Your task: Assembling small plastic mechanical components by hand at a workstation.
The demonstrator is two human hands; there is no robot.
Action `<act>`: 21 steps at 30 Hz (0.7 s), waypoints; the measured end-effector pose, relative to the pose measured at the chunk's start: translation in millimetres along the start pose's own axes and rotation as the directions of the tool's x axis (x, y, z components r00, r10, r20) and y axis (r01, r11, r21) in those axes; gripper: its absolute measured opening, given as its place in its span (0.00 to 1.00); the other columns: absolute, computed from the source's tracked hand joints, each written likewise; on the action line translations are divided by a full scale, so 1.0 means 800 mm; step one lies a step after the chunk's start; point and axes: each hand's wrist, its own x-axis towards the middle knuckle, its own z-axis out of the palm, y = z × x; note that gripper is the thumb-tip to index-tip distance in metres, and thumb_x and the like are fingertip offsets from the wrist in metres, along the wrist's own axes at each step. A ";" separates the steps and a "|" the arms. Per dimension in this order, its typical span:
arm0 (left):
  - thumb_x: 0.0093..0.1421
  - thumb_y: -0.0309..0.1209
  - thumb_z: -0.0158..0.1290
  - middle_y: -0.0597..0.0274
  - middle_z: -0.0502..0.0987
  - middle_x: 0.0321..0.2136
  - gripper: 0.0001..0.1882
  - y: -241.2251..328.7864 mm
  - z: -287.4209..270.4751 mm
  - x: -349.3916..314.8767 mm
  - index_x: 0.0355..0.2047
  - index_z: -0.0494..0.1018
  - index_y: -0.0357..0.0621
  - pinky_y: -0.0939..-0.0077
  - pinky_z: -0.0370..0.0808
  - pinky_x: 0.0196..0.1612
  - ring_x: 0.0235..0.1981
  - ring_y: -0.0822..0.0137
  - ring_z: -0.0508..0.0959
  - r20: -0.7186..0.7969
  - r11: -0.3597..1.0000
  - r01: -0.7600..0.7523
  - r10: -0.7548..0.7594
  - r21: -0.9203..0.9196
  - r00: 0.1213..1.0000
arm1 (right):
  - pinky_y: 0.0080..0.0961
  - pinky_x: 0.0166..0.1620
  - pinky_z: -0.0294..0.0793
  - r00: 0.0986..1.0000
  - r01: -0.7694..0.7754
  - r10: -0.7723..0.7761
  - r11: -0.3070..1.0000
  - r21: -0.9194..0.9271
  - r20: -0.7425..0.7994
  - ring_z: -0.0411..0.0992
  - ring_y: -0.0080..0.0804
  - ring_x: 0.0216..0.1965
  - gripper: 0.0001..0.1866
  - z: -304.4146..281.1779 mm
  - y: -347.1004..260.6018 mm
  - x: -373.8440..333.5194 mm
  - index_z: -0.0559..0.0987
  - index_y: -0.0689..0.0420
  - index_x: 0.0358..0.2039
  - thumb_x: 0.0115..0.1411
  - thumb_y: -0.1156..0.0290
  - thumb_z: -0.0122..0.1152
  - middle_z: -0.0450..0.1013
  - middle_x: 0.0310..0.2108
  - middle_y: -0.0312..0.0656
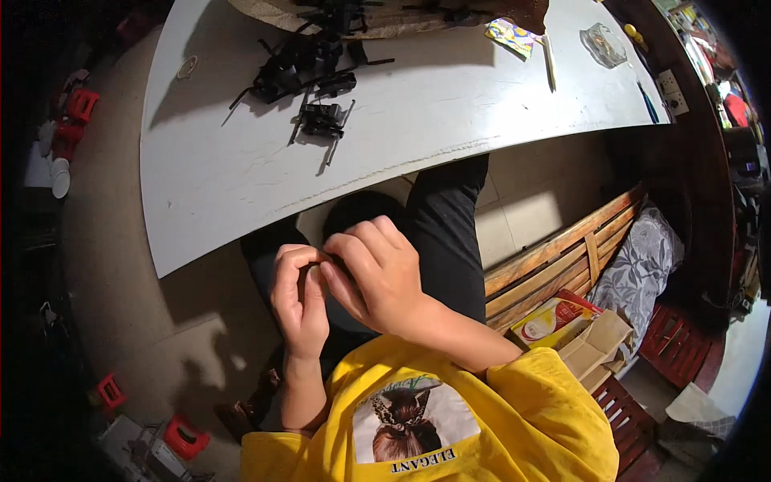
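In front of my body, above my lap, my two hands meet with their fingertips together. The fingers of my left hand (pixel 300 296) are bent into a pinch, thumb up against the forefinger. Curled over from the other side, my right hand (pixel 376 269) touches the left fingertips with its thumb and forefinger. Whatever sits between them is hidden by the fingers. On the white table (pixel 233 173) beyond, a small black part with thin legs (pixel 323 122) lies nearest me. Behind it is a heap of similar black parts (pixel 299 66).
A brown sheet (pixel 409 18) carries more black parts at the far edge. To its right lie a colourful packet (pixel 512 36), a pale stick (pixel 550 64) and a glass ashtray (pixel 604 46). A wooden bench (pixel 554 261) at right holds a cardboard box (pixel 590 341) and a patterned cushion (pixel 646 249).
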 end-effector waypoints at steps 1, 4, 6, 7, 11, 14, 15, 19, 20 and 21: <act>0.54 0.23 0.46 0.57 0.69 0.28 0.07 -0.002 -0.001 0.003 0.34 0.68 0.38 0.75 0.68 0.34 0.29 0.64 0.70 -0.018 0.986 -0.082 0.086 0.147 0.996 | 0.30 0.27 0.67 0.993 -0.084 0.081 0.996 0.041 0.085 0.69 0.40 0.23 0.10 -0.007 -0.005 -0.004 0.71 0.61 0.31 0.50 0.71 0.58 0.70 0.24 0.44; 0.51 0.25 0.51 0.58 0.71 0.28 0.11 0.018 0.004 0.002 0.36 0.69 0.40 0.72 0.69 0.31 0.26 0.62 0.71 -0.051 0.911 -0.119 0.151 0.394 0.987 | 0.24 0.23 0.68 0.954 -0.249 0.220 0.961 0.123 0.205 0.70 0.35 0.20 0.15 -0.015 -0.012 -0.003 0.71 0.60 0.29 0.48 0.64 0.63 0.69 0.19 0.42; 0.48 0.25 0.55 0.60 0.71 0.29 0.16 0.012 0.004 0.003 0.39 0.68 0.40 0.71 0.69 0.29 0.25 0.63 0.71 -0.031 0.885 -0.213 0.247 0.413 0.968 | 0.23 0.20 0.68 0.901 -0.362 0.302 0.919 0.156 0.313 0.70 0.33 0.17 0.16 -0.019 -0.012 -0.002 0.70 0.60 0.28 0.47 0.62 0.64 0.69 0.16 0.41; 0.48 0.25 0.55 0.60 0.72 0.29 0.18 0.013 0.004 0.003 0.40 0.67 0.40 0.71 0.69 0.29 0.25 0.63 0.71 0.033 0.864 -0.261 0.274 0.431 0.961 | 0.22 0.19 0.67 0.885 -0.382 0.312 0.910 0.158 0.346 0.70 0.31 0.15 0.14 -0.020 -0.010 0.000 0.70 0.60 0.27 0.49 0.64 0.63 0.69 0.15 0.41; 0.49 0.32 0.58 0.56 0.68 0.35 0.24 0.015 0.000 0.007 0.44 0.63 0.39 0.69 0.68 0.39 0.34 0.61 0.69 0.098 0.833 -0.362 0.355 0.419 0.930 | 0.17 0.19 0.64 0.879 -0.458 0.365 0.825 0.332 0.306 0.66 0.21 0.15 0.09 -0.023 0.003 -0.005 0.71 0.62 0.28 0.51 0.70 0.60 0.67 0.14 0.40; 0.48 0.38 0.61 0.55 0.64 0.37 0.26 0.009 0.002 0.000 0.41 0.62 0.39 0.73 0.64 0.45 0.39 0.64 0.66 -0.088 0.986 -0.161 0.157 -0.044 0.984 | 0.11 0.24 0.64 0.705 -0.704 0.502 0.415 0.576 0.501 0.65 0.13 0.20 0.07 -0.032 0.012 -0.010 0.74 0.62 0.29 0.56 0.70 0.57 0.69 0.20 0.33; 0.48 0.39 0.61 0.56 0.65 0.37 0.24 0.006 -0.004 -0.006 0.37 0.63 0.39 0.74 0.64 0.44 0.38 0.66 0.66 -0.008 0.972 -0.032 0.031 -0.234 0.999 | 0.10 0.26 0.65 0.715 -0.679 0.442 0.252 0.689 0.542 0.66 0.14 0.22 0.08 -0.035 0.013 -0.010 0.75 0.62 0.31 0.57 0.70 0.56 0.70 0.23 0.32; 0.48 0.41 0.62 0.59 0.66 0.32 0.20 0.011 0.001 -0.006 0.26 0.64 0.41 0.79 0.64 0.40 0.35 0.70 0.67 0.109 0.844 0.150 -0.109 -0.514 0.988 | 0.12 0.29 0.68 0.732 -0.659 0.383 0.185 0.729 0.564 0.68 0.16 0.24 0.10 -0.034 0.008 -0.013 0.76 0.63 0.35 0.56 0.70 0.58 0.72 0.25 0.35; 0.47 0.40 0.62 0.60 0.67 0.31 0.20 0.012 0.004 -0.003 0.26 0.64 0.42 0.80 0.64 0.40 0.35 0.70 0.67 0.105 0.799 0.139 -0.095 -0.584 0.990 | 0.12 0.29 0.68 0.732 -0.659 0.382 0.183 0.730 0.565 0.68 0.16 0.24 0.10 -0.035 0.009 -0.011 0.76 0.63 0.35 0.56 0.70 0.58 0.72 0.25 0.35; 0.46 0.35 0.64 0.62 0.68 0.30 0.18 0.007 0.003 -0.002 0.27 0.65 0.42 0.82 0.65 0.39 0.34 0.72 0.68 0.144 0.736 0.180 -0.113 -0.652 0.983 | 0.14 0.29 0.68 0.813 -0.581 0.331 0.427 0.692 0.479 0.69 0.19 0.24 0.09 -0.036 0.011 -0.009 0.76 0.64 0.35 0.55 0.71 0.58 0.72 0.25 0.37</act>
